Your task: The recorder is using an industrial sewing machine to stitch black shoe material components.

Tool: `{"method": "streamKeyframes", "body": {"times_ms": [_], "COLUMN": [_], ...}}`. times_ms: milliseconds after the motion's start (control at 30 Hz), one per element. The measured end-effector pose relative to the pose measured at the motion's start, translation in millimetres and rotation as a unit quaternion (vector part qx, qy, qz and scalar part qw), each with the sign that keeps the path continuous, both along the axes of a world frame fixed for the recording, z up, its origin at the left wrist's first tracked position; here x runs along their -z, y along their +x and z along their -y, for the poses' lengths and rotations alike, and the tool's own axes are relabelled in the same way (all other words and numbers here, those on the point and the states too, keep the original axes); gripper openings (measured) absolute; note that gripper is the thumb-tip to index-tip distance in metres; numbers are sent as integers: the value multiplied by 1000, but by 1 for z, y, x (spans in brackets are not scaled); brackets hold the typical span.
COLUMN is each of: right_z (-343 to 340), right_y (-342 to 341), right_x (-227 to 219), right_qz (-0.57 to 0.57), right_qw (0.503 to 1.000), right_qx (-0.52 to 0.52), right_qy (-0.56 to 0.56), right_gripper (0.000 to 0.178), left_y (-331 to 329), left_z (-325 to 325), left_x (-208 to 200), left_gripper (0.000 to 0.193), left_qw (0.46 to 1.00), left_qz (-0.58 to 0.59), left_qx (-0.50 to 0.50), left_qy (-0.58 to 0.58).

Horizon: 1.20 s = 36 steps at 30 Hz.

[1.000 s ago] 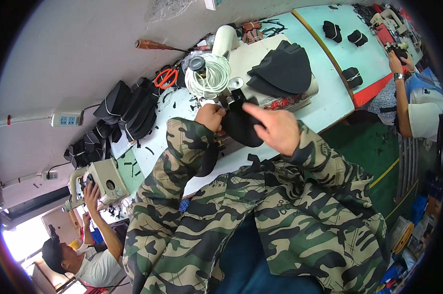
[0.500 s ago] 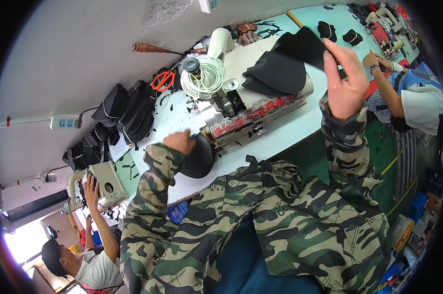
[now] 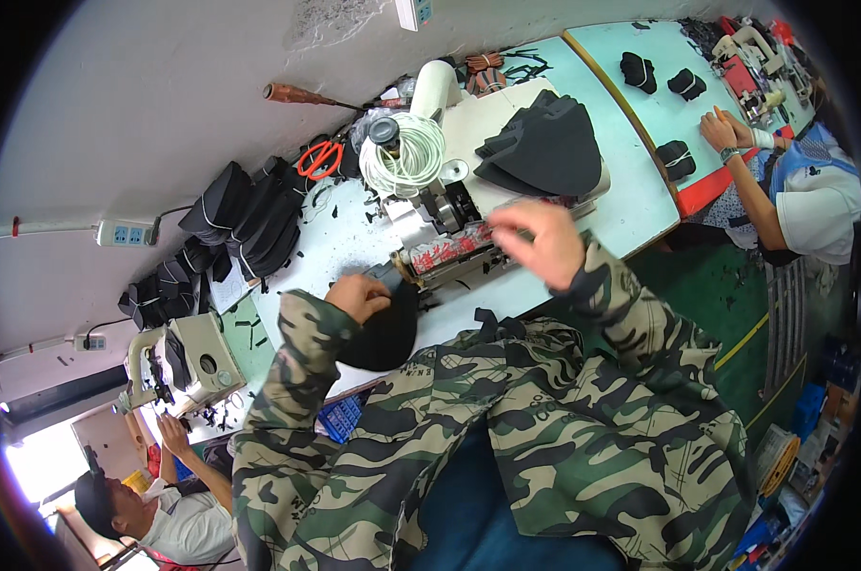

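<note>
A cream sewing machine (image 3: 437, 90) stands on the white table, with a worn red strip along its near side. At the machine's left end, my left hand (image 3: 359, 297) holds a curved black fabric piece (image 3: 388, 333) with bent fingers on its upper edge. The piece hangs toward my lap, its far part hidden by the machine head. My right hand (image 3: 542, 244) is over the machine's near side, fingers loosely apart and slightly blurred, with nothing seen in them. Just beyond it, a stack of black fabric pieces (image 3: 542, 147) rests on the machine bed.
A coil of pale cord (image 3: 404, 157) sits atop the machine. Orange scissors (image 3: 320, 160), a screwdriver (image 3: 302, 93) and tied black bundles (image 3: 249, 214) lie along the wall. Co-workers sit at left and right, one by another sewing machine (image 3: 197, 357). A blue basket (image 3: 343, 416) is below the table edge.
My right hand has let go of a black piece at the stack and moved left and nearer. My left hand has shifted slightly nearer on the piece at the machine's end.
</note>
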State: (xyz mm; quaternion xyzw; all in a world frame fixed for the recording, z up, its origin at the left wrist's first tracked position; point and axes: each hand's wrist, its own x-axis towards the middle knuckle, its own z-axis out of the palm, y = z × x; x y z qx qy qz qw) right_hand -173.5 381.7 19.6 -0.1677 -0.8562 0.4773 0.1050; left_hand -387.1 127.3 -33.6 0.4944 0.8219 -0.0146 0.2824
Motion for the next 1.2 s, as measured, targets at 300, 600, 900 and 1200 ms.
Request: {"method": "streamKeyframes", "body": {"times_ms": [300, 600, 900, 1200], "right_z": [61, 65, -29, -10], "right_y": [-18, -30, -28, -3], "right_x": [40, 48, 20, -1], "right_qz": [84, 24, 59, -35], "right_qw": [857, 796, 964, 992], "right_qx": [12, 74, -105, -1], "right_qy": [-509, -601, -235, -121], "right_gripper": [38, 39, 27, 27], "left_y": [-20, -13, 35, 24], "left_z": [-80, -110, -113, -74], "left_x": [-35, -16, -27, -32], "left_gripper": [17, 21, 24, 22], "left_qw": [947, 982, 981, 731], "left_qz": [309, 118, -19, 647], "left_qx": [-14, -47, -45, -217], "left_qy": [86, 139, 185, 3]}}
